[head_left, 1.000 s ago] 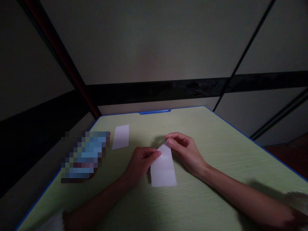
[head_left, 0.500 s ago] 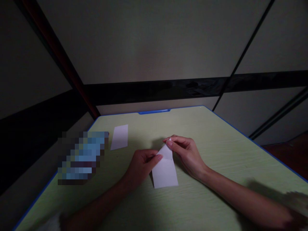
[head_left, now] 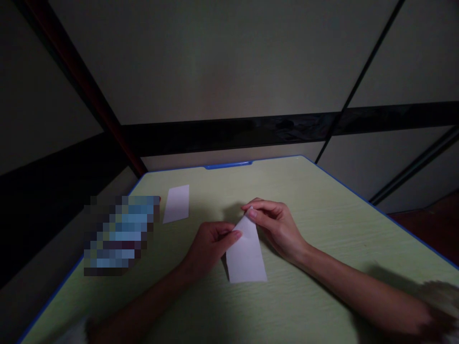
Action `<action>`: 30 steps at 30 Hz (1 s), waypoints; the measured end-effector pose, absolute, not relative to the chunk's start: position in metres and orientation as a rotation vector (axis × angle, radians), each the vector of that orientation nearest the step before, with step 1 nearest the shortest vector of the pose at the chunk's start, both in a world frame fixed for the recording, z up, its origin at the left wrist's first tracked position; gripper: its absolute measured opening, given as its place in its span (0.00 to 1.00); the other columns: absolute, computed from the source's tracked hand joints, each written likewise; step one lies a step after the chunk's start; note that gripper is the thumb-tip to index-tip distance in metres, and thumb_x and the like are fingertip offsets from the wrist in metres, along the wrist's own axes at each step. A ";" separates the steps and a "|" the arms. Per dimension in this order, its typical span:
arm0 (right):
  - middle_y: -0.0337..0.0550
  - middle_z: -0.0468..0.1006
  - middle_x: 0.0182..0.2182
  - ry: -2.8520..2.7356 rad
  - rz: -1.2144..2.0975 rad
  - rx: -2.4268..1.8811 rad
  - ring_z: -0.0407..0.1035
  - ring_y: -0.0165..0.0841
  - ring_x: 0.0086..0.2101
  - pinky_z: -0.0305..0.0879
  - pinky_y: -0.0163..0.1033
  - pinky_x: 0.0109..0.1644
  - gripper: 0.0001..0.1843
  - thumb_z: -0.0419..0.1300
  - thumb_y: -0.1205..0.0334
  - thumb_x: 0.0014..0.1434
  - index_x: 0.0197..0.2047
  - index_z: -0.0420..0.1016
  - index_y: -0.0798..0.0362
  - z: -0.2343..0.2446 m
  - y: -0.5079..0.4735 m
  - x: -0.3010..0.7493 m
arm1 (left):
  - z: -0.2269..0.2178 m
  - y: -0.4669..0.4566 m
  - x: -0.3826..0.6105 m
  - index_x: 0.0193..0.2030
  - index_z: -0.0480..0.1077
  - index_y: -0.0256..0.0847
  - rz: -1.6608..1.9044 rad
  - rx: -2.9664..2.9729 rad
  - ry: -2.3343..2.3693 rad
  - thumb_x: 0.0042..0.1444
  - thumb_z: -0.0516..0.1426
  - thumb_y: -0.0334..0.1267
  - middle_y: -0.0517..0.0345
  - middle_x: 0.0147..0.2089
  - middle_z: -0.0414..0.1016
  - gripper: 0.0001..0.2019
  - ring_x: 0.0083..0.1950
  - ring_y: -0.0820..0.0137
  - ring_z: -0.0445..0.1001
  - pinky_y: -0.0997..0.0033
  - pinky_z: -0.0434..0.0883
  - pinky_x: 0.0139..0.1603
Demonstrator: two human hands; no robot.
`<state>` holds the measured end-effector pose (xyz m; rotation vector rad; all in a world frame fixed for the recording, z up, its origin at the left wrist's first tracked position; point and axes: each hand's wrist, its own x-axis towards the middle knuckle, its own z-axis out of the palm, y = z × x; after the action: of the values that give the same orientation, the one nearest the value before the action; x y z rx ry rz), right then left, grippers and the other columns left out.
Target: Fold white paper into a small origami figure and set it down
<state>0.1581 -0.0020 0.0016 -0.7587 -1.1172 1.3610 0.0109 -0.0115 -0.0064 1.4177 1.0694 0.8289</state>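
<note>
A white paper strip (head_left: 245,255) lies on the pale green table (head_left: 304,200) in front of me. Its far end is lifted and folded to a point. My left hand (head_left: 210,246) pinches the paper's left edge near the fold, fingers closed on it. On the far tip of the paper, the fingers and thumb of my right hand (head_left: 276,227) pinch together. The near end of the paper rests flat on the table.
A second white paper (head_left: 176,203) lies flat at the far left of the table. A blurred-out blue object (head_left: 120,234) sits at the left edge. The table has a blue rim (head_left: 229,166); dark wall panels stand behind it.
The far left corner of the paper has been folded inward, so its far end now comes to a point. Both hands stay pinched on it and have barely shifted.
</note>
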 end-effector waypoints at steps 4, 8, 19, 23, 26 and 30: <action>0.38 0.72 0.25 -1.099 1.360 -0.726 0.61 0.25 0.25 0.55 0.32 0.27 0.02 0.63 0.65 0.41 0.24 0.77 0.51 0.002 -0.001 0.159 | -0.006 -0.010 0.012 0.19 0.68 0.34 0.819 1.429 1.076 0.44 0.54 0.40 0.65 0.16 0.60 0.11 0.18 0.79 0.55 0.79 0.51 0.19; 0.38 0.72 0.24 -1.080 1.362 -0.720 0.62 0.25 0.25 0.55 0.32 0.27 0.01 0.64 0.65 0.41 0.22 0.77 0.51 0.003 -0.001 0.158 | -0.005 -0.010 0.012 0.18 0.67 0.35 0.809 1.435 1.068 0.45 0.54 0.39 0.65 0.15 0.58 0.11 0.18 0.80 0.54 0.79 0.50 0.19; 0.37 0.71 0.21 -1.045 1.373 -0.690 0.61 0.23 0.23 0.52 0.30 0.25 0.01 0.64 0.67 0.40 0.20 0.77 0.53 0.003 0.000 0.158 | -0.006 -0.011 0.012 0.18 0.66 0.35 0.806 1.425 1.061 0.43 0.55 0.41 0.66 0.15 0.58 0.11 0.18 0.80 0.54 0.78 0.50 0.19; 0.37 0.71 0.21 -1.055 1.358 -0.686 0.60 0.23 0.23 0.52 0.31 0.25 0.02 0.63 0.68 0.40 0.20 0.77 0.53 0.002 0.000 0.158 | -0.006 -0.010 0.012 0.17 0.65 0.35 0.799 1.424 1.053 0.43 0.54 0.41 0.65 0.15 0.58 0.12 0.18 0.79 0.54 0.78 0.51 0.19; 0.37 0.70 0.21 -1.068 1.333 -0.685 0.60 0.23 0.24 0.52 0.31 0.26 0.03 0.63 0.69 0.41 0.21 0.77 0.52 0.000 0.000 0.157 | -0.005 -0.010 0.012 0.18 0.64 0.35 0.788 1.449 1.043 0.44 0.54 0.41 0.66 0.15 0.55 0.12 0.18 0.79 0.52 0.78 0.50 0.19; 0.37 0.68 0.20 -1.131 1.282 -0.730 0.58 0.23 0.23 0.50 0.32 0.25 0.04 0.62 0.69 0.42 0.21 0.76 0.52 -0.004 -0.001 0.156 | -0.003 -0.011 0.014 0.18 0.62 0.35 0.774 1.473 1.016 0.44 0.53 0.40 0.66 0.17 0.55 0.11 0.19 0.79 0.52 0.78 0.49 0.20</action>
<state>0.1559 -0.0008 -0.0035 -0.7301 -1.1307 1.2818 0.0137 -0.0112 -0.0028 1.4731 1.0159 0.7739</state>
